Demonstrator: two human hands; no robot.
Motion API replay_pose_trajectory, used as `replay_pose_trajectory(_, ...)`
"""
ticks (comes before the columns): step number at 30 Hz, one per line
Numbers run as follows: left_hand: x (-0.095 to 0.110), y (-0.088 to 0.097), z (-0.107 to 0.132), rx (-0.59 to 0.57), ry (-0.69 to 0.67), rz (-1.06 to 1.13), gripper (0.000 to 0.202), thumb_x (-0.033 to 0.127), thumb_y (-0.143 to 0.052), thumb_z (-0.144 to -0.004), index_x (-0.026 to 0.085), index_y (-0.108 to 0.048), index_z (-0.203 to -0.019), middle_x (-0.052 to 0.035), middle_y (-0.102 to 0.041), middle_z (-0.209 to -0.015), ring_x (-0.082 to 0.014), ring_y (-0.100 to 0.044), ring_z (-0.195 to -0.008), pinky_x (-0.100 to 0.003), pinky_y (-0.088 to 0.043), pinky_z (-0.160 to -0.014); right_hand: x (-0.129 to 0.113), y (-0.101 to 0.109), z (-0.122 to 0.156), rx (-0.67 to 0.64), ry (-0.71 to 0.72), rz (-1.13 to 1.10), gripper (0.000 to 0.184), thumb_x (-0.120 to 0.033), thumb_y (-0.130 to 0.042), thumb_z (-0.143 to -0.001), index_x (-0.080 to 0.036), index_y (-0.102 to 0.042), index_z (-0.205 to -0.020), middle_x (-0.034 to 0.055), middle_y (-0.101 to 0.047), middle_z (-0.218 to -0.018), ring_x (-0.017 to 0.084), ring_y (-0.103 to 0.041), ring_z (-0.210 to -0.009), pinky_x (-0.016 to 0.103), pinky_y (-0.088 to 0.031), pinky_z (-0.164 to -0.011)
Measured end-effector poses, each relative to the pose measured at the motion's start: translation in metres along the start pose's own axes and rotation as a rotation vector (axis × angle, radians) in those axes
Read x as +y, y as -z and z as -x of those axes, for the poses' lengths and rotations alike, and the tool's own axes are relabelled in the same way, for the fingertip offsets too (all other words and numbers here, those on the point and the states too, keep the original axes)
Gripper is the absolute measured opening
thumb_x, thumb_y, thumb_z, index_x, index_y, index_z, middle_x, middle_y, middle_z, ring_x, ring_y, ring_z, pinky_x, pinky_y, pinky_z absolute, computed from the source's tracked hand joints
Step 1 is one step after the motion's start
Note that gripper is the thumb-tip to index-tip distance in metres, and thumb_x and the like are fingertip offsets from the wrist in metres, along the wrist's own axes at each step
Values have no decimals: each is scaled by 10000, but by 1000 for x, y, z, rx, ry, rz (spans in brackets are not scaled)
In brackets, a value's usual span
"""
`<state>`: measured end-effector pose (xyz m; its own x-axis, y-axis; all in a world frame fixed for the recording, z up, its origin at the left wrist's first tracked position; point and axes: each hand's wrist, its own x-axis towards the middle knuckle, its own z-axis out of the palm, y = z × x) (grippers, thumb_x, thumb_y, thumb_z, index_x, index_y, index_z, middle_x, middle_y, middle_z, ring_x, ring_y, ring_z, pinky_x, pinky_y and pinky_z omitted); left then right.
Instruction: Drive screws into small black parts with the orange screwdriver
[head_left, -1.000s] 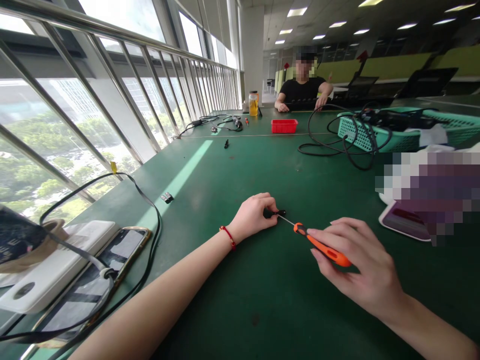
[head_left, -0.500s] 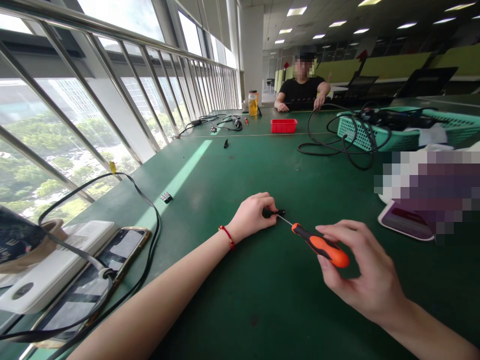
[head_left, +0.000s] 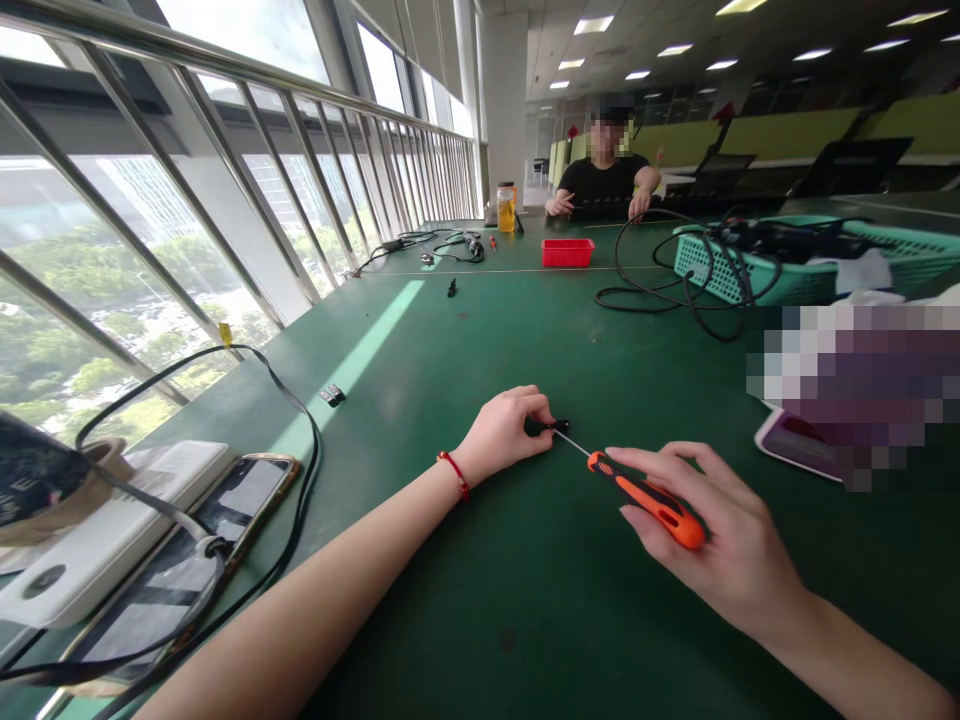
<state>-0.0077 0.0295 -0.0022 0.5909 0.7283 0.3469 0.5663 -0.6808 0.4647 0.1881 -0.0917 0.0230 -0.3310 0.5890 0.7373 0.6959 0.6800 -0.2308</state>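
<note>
The left hand pinches a small, slender black piece, mostly hidden by its fingers. Right of that pinch, an orange-and-black-handled screwdriver with a thin metal shaft reaches the piece, its tip indistinct. The right hand holds the handle loosely, fingers farther forward than half a second ago.

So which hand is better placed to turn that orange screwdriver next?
Probably the right hand: the screwdriver handle lies between its thumb and fingers. The left hand pinches a small black part at the tip of the shaft, so it seems occupied.
</note>
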Motion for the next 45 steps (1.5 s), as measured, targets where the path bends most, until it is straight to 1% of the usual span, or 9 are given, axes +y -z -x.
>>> replay_pose_trajectory(5,0,0,0,0,-6,21,28,173,-589,-712,179,-561,-712,3,-586,-803,-139,-561,-771,-235,-431,-674,1,-2,-1,18,74,-2,261,-117,-564,-819,-205,-562,-1064,12,-625,-784,142,-592,-697,335,-481,-720)
replay_pose_trajectory(8,0,1,0,-4,-1,28,28,178,-590,-713,179,-562,-709,3,-586,-804,-140,-562,-771,-236,-431,-674,2,-3,-1,0,85,-3,181,-136,-564,-832,-196,-568,-1003,-9,-617,-721,122,-573,-632,330,-478,-706)
replay_pose_trajectory(12,0,0,0,1,-6,33,27,184,-592,-716,179,-565,-716,4,-587,-809,-138,-560,-771,-234,-429,-670,4,-1,-1,25,54,-2,149,-141,-561,-846,-204,-577,-980,-24,-651,-719,99,-563,-568,316,-482,-691)
replay_pose_trajectory(18,1,2,1,1,0,31,21,183,-589,-722,179,-572,-710,1,-595,-807,-141,-568,-771,-236,-424,-661,10,5,-2,145,-11,17,125,-109,-528,-839,-197,-612,-868,-1,-647,-698,97,-564,-564,243,-462,-538)
replay_pose_trajectory(23,0,2,2,6,-7,30,17,182,-594,-723,179,-579,-716,6,-591,-798,-136,-566,-760,-235,-420,-654,12,6,-2,168,-44,19,111,-124,-539,-837,-194,-625,-835,-1,-650,-698,96,-572,-584,220,-457,-528)
replay_pose_trajectory(34,1,2,1,2,-16,26,20,180,-597,-722,181,-580,-712,3,-591,-793,-141,-571,-770,-237,-426,-659,15,4,3,108,-142,1,106,-173,-534,-849,-216,-631,-840,-17,-654,-722,94,-584,-577,209,-457,-512)
replay_pose_trajectory(38,0,2,1,-4,-29,27,14,183,-593,-728,180,-582,-720,4,-590,-798,-138,-569,-770,-237,-426,-659,18,1,6,148,-207,-22,146,-203,-585,-822,-213,-594,-967,-15,-626,-736,102,-600,-584,206,-486,-518)
replay_pose_trajectory(42,-1,2,1,-20,-25,33,4,183,-593,-730,181,-590,-729,0,-598,-811,-142,-575,-786,-241,-438,-675,21,-3,8,293,-152,14,310,-202,-637,-772,-201,-543,-1067,42,-625,-912,164,-646,-793,262,-547,-670)
replay_pose_trajectory(45,0,2,1,-27,-24,32,7,185,-590,-733,183,-596,-734,-3,-600,-819,-146,-577,-796,-247,-445,-686,19,-2,7,234,-104,37,232,-201,-622,-797,-211,-562,-1021,27,-633,-853,148,-641,-713,255,-543,-607)
